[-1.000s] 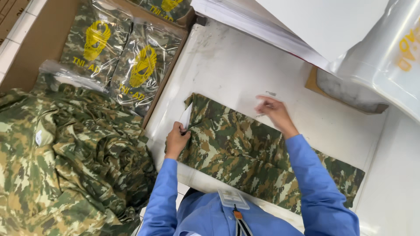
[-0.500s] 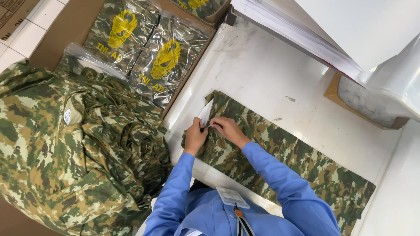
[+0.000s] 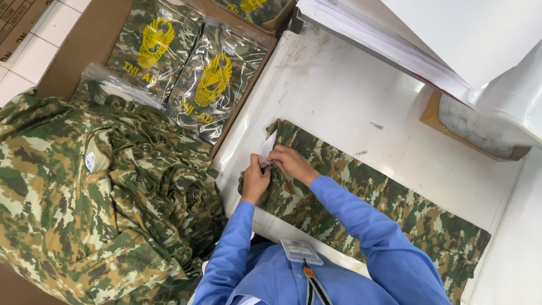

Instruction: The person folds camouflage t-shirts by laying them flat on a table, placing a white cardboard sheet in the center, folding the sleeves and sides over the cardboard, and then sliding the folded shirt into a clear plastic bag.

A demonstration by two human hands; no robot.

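Both hands meet at the near-left end of the folded camouflage garment (image 3: 372, 209), which lies flat on the white desk (image 3: 350, 96). Left hand (image 3: 255, 179) and right hand (image 3: 288, 162) pinch a small white tag (image 3: 267, 148) between closed fingers; the tag stands up at the garment's end. Beside the garment, off the desk edge, sits a loose heap of camouflage clothing (image 3: 96, 197). Beyond that heap, a cardboard box (image 3: 84, 39) holds bagged camouflage packs (image 3: 212, 85).

We see a scuffed white table (image 3: 350, 96) bearing a flat camouflage garment (image 3: 384, 209) and perhaps a small paper scrap (image 3: 377, 126).
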